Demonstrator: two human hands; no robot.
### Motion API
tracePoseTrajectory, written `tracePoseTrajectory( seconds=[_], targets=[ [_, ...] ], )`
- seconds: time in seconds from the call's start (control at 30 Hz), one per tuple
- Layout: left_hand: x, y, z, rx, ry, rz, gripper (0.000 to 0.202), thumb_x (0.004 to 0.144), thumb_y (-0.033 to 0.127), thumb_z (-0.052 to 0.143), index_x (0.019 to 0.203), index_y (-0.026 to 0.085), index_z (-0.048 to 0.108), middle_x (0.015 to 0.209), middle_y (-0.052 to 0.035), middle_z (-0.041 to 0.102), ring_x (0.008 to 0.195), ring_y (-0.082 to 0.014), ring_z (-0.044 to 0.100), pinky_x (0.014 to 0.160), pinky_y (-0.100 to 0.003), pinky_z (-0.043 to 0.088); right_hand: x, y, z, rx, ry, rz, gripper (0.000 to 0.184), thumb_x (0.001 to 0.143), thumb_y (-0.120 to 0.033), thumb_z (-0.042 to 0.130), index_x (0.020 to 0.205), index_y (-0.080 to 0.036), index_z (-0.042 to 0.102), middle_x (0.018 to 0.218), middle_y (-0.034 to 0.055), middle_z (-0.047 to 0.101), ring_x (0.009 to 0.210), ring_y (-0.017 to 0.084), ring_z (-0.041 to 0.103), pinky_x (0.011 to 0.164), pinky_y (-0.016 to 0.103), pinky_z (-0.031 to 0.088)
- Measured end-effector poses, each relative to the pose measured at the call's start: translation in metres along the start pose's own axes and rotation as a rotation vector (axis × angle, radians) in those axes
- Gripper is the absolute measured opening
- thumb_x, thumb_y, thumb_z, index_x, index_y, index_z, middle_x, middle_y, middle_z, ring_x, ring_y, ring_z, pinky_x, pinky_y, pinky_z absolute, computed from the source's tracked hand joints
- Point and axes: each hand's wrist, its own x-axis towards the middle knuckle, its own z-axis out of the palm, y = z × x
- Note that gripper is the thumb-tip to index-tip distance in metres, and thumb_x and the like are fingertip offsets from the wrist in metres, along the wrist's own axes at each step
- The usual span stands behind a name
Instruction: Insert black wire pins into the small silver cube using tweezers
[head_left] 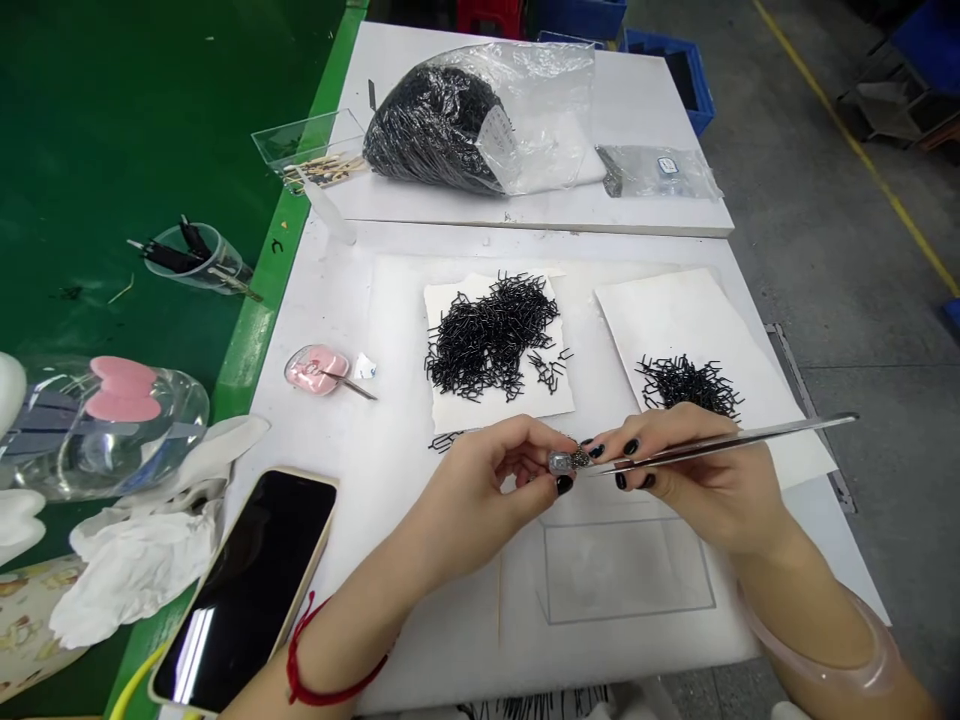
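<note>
My left hand (501, 478) pinches a small grey sparkly piece (568, 461) between thumb and fingers above the white table (360, 470). My right hand (694, 468) is closed on long metal tweezers (750, 438), whose tips meet that piece. Behind my hands, a pile of small black wire clips (491, 338) lies on a white sheet. A smaller pile of clips (688, 384) lies on a second sheet to the right.
A phone (247, 585) lies face up at the front left beside white tissue (142, 560). A small pink dish (318, 368) sits left of the clips. A large bag of black clips (465, 125) and a clear tray (311, 150) stand at the back. A clear box (626, 565) lies under my hands.
</note>
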Motion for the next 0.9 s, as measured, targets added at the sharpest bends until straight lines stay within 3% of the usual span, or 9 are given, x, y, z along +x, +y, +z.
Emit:
tracePoseTrajectory(
  seconds=[0.2,0.4,0.7,0.9],
  targets=[
    [-0.0011,0.0043,0.0005,-0.016,0.027,-0.019,0.016,0.079,0.016,0.065,0.095,0.017,0.068,0.077,-0.0019,0.064,0.068,-0.0117,0.053,0.061,-0.023,0.043,-0.0002,0.0038,0.0011,0.002,-0.031,0.0,0.03,0.085,0.001,0.061,0.104,-0.022,0.066,0.094,0.0027,0.069,0.081,0.015,0.071,0.082,0.032,0.061],
    [0.0001,0.0051,0.001,-0.026,0.048,-0.026,0.015,0.079,0.014,0.067,0.093,0.018,0.069,0.077,-0.0001,0.065,0.07,-0.01,0.056,0.062,-0.019,0.045,0.0018,0.0051,0.0027,0.001,-0.052,0.001,0.029,0.085,0.0,0.061,0.104,-0.021,0.066,0.093,0.0017,0.07,0.082,0.014,0.071,0.086,0.033,0.06],
    [0.0012,0.0041,0.0014,-0.003,0.076,-0.053,0.015,0.079,0.014,0.071,0.093,0.02,0.069,0.08,0.0014,0.068,0.073,-0.0092,0.06,0.065,-0.017,0.048,0.0055,0.0048,0.0033,-0.037,-0.048,0.005,0.02,0.087,-0.004,0.062,0.097,-0.02,0.066,0.088,0.0013,0.07,0.083,0.014,0.069,0.082,0.029,0.06],
    [0.0013,0.002,0.0004,-0.003,0.079,-0.069,0.018,0.08,0.016,0.072,0.096,0.022,0.069,0.085,0.0011,0.071,0.078,-0.0099,0.063,0.07,-0.017,0.05,0.0043,0.0017,0.0005,-0.026,-0.017,0.006,0.021,0.087,-0.003,0.062,0.098,-0.02,0.065,0.089,0.0011,0.069,0.084,0.013,0.069,0.071,0.022,0.061]
  ],
)
